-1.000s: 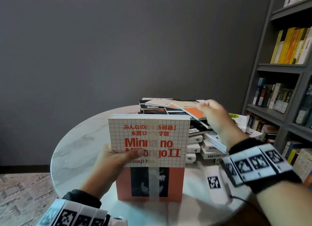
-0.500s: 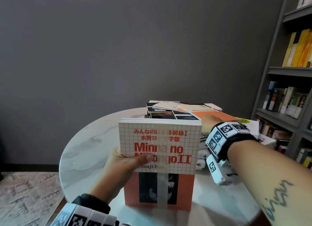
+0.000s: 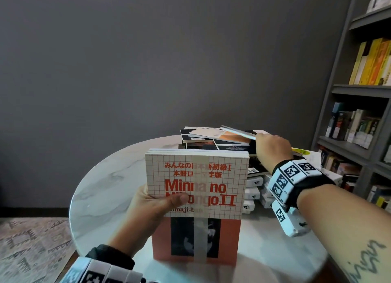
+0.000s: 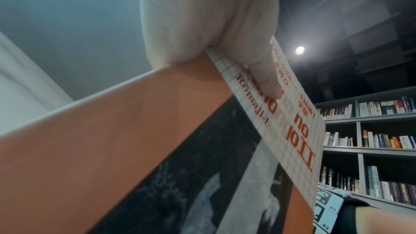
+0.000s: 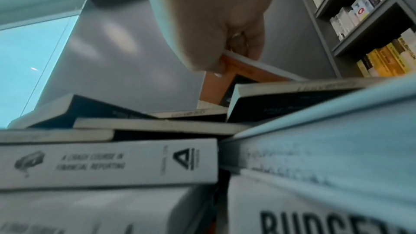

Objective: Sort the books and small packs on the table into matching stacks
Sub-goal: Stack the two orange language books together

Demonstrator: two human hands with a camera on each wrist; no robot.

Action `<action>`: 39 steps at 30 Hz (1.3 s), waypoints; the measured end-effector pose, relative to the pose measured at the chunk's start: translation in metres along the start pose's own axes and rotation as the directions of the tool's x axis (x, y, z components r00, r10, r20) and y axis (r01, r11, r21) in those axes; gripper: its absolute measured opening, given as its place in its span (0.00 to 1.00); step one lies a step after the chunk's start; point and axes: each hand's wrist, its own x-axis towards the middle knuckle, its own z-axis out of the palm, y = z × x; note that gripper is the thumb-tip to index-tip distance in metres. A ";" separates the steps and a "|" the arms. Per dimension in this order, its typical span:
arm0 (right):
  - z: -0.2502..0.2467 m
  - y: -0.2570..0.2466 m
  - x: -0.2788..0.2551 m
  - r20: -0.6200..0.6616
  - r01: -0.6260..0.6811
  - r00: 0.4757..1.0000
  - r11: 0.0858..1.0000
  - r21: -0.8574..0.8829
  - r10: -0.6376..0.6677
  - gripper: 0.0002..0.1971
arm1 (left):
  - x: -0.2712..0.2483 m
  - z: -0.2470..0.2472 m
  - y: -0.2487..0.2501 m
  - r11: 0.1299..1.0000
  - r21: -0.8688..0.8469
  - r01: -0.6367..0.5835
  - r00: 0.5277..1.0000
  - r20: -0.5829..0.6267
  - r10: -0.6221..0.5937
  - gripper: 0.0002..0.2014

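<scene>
My left hand (image 3: pixel 163 204) grips a taped bundle of "Minna no Nihongo II" books (image 3: pixel 201 174), standing upright on the marble table (image 3: pixel 105 181); the thumb lies across the front cover. In the left wrist view the thumb (image 4: pixel 265 81) presses the grid-patterned cover (image 4: pixel 299 131). My right hand (image 3: pixel 262 139) reaches over the messy book pile (image 3: pixel 203 144) at the back and pinches the edge of a thin orange-and-white book (image 3: pixel 237 132), tilted up. The right wrist view shows the fingers (image 5: pixel 247 45) curled round that orange book (image 5: pixel 243 70).
White-spined books (image 3: pixel 254 182) lie stacked under the pile, among them one on financial reporting (image 5: pixel 108 163) and a "BUDGET" title (image 5: pixel 315 211). A grey bookshelf (image 3: pixel 359 124) full of books stands close on the right. A patterned rug (image 3: pixel 31 240) lies left of the table.
My right hand has stayed on top of the pile with the thin orange book, which went from lying nearly flat to tilted up on edge. The left hand and its bundle have not moved.
</scene>
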 end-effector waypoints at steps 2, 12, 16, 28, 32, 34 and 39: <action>-0.009 0.011 0.001 -0.106 -0.049 0.993 0.996 0.079 0.057 0.13 | 0.000 0.000 0.000 1.000 0.003 -0.009 1.000 0.000 0.009 0.28; -0.042 0.040 -0.044 -0.484 0.002 0.710 0.686 0.728 0.512 0.11 | 0.001 0.000 -0.004 1.000 0.007 -0.004 0.999 -0.034 0.004 0.29; -0.034 0.021 -0.078 -0.095 0.049 0.761 0.090 0.995 0.642 0.11 | 0.001 -0.001 -0.004 1.000 0.026 0.002 0.999 -0.048 -0.001 0.30; 0.006 -0.041 -0.141 0.353 -0.284 0.935 -0.662 0.694 -0.031 0.14 | -0.002 0.001 -0.002 1.000 0.028 -0.005 0.999 -0.054 0.007 0.31; 0.017 -0.037 -0.153 0.349 -0.392 0.919 -0.350 0.851 -0.181 0.14 | -0.001 0.001 0.000 0.997 -0.001 -0.079 0.996 -0.041 0.079 0.28; 0.015 -0.035 -0.156 0.321 -0.376 0.916 -0.230 0.898 -0.242 0.19 | -0.001 0.001 0.000 0.996 -0.003 -0.093 0.994 -0.054 0.093 0.31; -0.003 -0.033 -0.153 0.195 -0.318 0.922 -0.370 0.873 -0.335 0.28 | 0.000 0.005 0.000 0.997 0.021 -0.078 0.993 -0.086 0.079 0.34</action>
